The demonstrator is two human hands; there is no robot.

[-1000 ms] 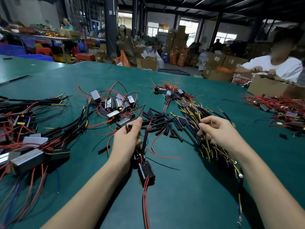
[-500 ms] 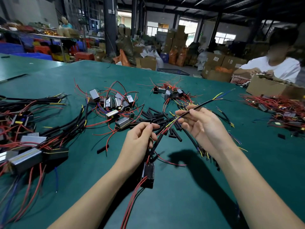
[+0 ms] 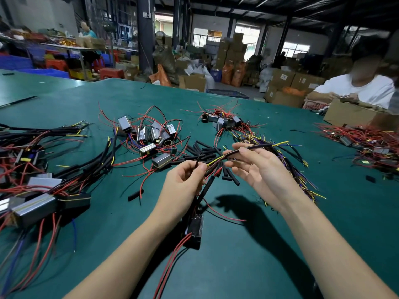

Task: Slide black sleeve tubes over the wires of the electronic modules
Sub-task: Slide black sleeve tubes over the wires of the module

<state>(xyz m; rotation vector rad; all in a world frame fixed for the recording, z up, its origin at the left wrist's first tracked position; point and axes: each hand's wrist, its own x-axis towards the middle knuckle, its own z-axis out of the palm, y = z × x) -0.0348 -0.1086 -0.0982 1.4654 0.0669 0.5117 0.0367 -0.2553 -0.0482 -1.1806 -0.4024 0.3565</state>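
Pinching sleeved wires [image 3: 248, 148], right hand [image 3: 257, 167], left hand [image 3: 183, 180] gripping module [image 3: 195, 228] leads below.

A green table [image 3: 248, 266] carries heaps of wired modules [image 3: 151, 137] – loose black tubes [image 3: 203, 151] at the middle, a cardboard box [image 3: 354, 116] far right.

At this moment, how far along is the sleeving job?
Done: sleeved modules lie piled at the left. In hand: the right hand pinches a sleeved wire bundle; the left hand grips wires of the black module. Left: bare-wired modules and loose sleeve tubes remain mid-table.
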